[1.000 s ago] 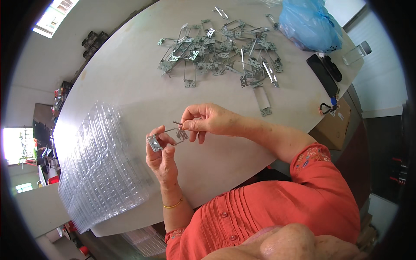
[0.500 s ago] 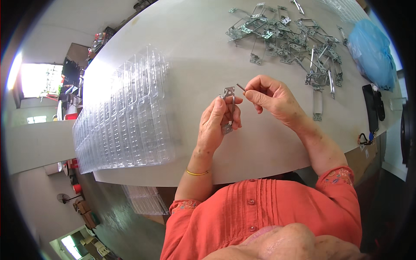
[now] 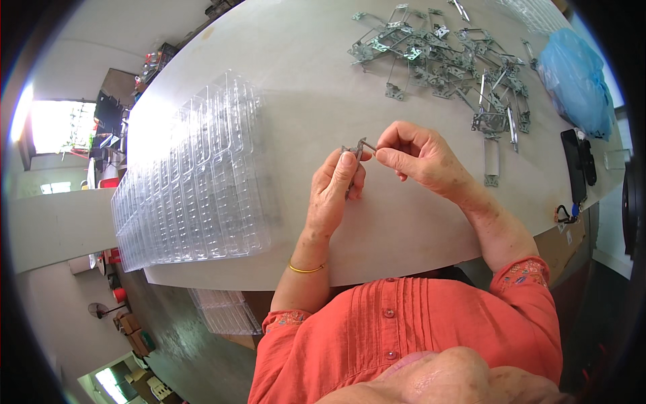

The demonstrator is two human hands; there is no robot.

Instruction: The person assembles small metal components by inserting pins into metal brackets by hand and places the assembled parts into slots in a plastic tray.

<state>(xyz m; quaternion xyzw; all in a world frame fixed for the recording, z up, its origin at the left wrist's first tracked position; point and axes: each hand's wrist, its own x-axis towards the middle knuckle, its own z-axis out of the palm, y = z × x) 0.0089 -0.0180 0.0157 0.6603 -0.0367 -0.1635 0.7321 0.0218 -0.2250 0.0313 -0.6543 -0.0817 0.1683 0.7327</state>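
Near the middle of the table, my left hand (image 3: 331,185) grips a small metal bracket (image 3: 352,149) between thumb and fingers, its plate end showing above the thumb. My right hand (image 3: 425,158) pinches a thin dark metal pin (image 3: 369,145). The pin's far tip meets the bracket's upper end; whether it sits in a hole is too small to tell. Fingers hide most of the bracket's lower part. Beyond my hands lies a heap of similar metal brackets (image 3: 441,57), tangled together, with one bracket (image 3: 492,161) at its near edge.
A stack of clear plastic trays (image 3: 195,182) stands to the left on the white table (image 3: 303,87). At the right are a blue plastic bag (image 3: 575,81) and a black phone-like object (image 3: 574,165). More clear trays (image 3: 229,311) sit below the table's front edge.
The bracket has turned in my left hand, so its plate now shows edge-on. My right hand has brought the pin slightly left and down, from apart to touching the bracket's upper end.
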